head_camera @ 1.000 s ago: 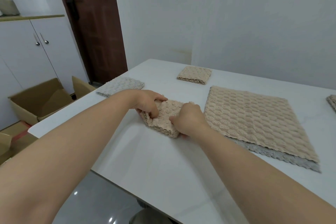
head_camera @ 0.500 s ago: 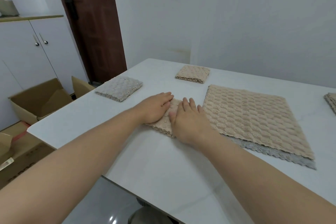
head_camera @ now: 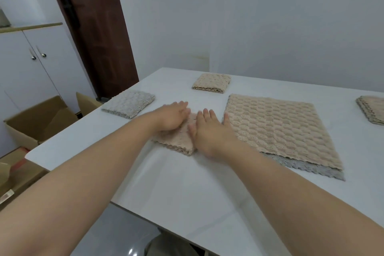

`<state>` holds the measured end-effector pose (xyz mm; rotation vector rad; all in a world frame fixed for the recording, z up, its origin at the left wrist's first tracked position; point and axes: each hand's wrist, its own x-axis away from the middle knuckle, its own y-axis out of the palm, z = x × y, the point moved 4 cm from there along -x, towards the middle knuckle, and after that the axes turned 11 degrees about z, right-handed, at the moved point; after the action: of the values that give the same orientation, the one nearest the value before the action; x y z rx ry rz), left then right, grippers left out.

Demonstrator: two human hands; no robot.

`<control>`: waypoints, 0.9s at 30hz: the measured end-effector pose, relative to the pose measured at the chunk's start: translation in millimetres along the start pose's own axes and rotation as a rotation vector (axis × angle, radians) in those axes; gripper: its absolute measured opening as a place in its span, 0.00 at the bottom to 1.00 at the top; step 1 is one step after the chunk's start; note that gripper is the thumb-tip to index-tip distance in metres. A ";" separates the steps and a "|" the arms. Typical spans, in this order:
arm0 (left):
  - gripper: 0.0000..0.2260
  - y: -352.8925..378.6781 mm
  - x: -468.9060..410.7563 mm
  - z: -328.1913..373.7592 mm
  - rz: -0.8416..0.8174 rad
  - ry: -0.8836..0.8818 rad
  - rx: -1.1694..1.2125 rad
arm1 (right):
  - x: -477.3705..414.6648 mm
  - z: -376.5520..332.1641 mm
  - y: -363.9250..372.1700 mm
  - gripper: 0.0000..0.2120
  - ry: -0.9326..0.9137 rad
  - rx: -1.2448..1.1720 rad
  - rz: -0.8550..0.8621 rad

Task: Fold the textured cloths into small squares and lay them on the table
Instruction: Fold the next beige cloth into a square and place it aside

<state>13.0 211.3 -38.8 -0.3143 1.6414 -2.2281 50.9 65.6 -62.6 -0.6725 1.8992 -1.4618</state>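
Folded cloth (head_camera: 176, 141) lies mid-frame on the table (head_camera: 187, 189). The left hand (head_camera: 172, 117) and right hand (head_camera: 209, 133) press on it, fingers straight and flat. A spread cloth (head_camera: 276, 129) lies just right of it. A grey square (head_camera: 129, 103) sits upper left and a beige square (head_camera: 212, 83) above centre.

Walls (head_camera: 270, 16): plain, pale grey.
Door (head_camera: 93, 27): dark brown.
Cabinet (head_camera: 31, 77): white, two knobbed doors.
Floor (head_camera: 116, 235): glossy grey.
Cardboard boxes (head_camera: 37, 118): open, at left.
Counter (head_camera: 187, 193): white.

Table (head_camera: 187, 189) w/ folded cloths (head_camera: 212, 83), unfolded stack (head_camera: 276, 129).
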 end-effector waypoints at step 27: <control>0.15 74.2 -46.9 133.1 0.453 -0.296 0.143 | 79.2 304.1 -57.5 0.13 0.877 -0.358 0.637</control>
<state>117.6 94.6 -67.7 -0.1982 1.2441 -1.8433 226.6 -201.0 -74.5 0.5321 2.7070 -1.0540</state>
